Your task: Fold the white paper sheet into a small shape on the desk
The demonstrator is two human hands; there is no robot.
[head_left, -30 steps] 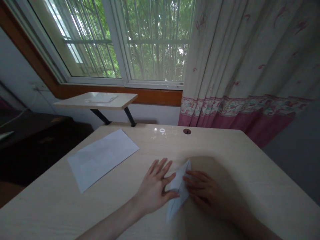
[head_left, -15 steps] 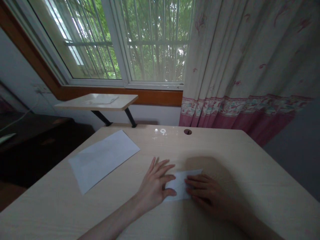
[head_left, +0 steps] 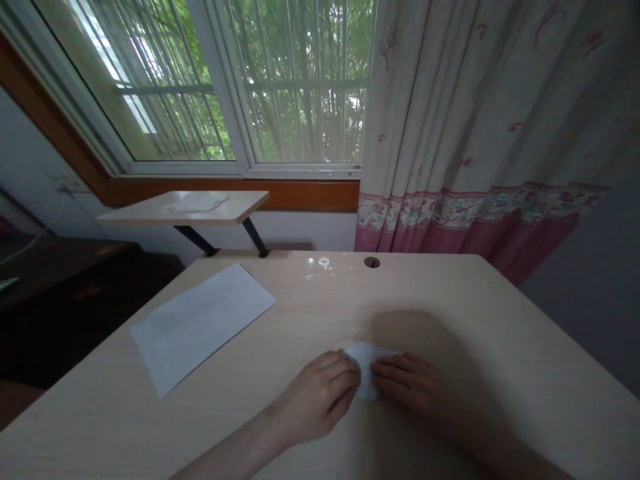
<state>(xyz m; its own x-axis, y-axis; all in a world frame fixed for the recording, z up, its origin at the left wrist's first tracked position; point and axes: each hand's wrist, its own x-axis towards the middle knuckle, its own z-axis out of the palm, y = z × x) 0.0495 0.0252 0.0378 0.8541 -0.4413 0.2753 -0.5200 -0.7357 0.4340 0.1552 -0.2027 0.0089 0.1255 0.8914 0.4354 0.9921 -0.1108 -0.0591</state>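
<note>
A small white sheet of paper [head_left: 367,373] lies on the desk between my two hands, with its left and right ends covered. My left hand [head_left: 327,390] is closed, its fingers curled over the left end of the paper, which looks bent there. The left thumb is mostly hidden. Across from it, my right hand [head_left: 413,387] rests with fingers stretched out flat on the paper's right end. Only a narrow gap separates the fingertips of both hands. Shadow darkens the right hand and forearm.
A larger white sheet of paper [head_left: 203,327] lies on the left of the pale wooden desk [head_left: 300,300]. At the back left stands a raised shelf [head_left: 235,212] on black supports. A round cable hole [head_left: 372,263] is near the far edge, below a curtain [head_left: 450,167].
My left hand has gone from spread fingers to curled ones and now grips the small paper's left end, bending it. My right hand stays about where it was. The view has shifted slightly.
</note>
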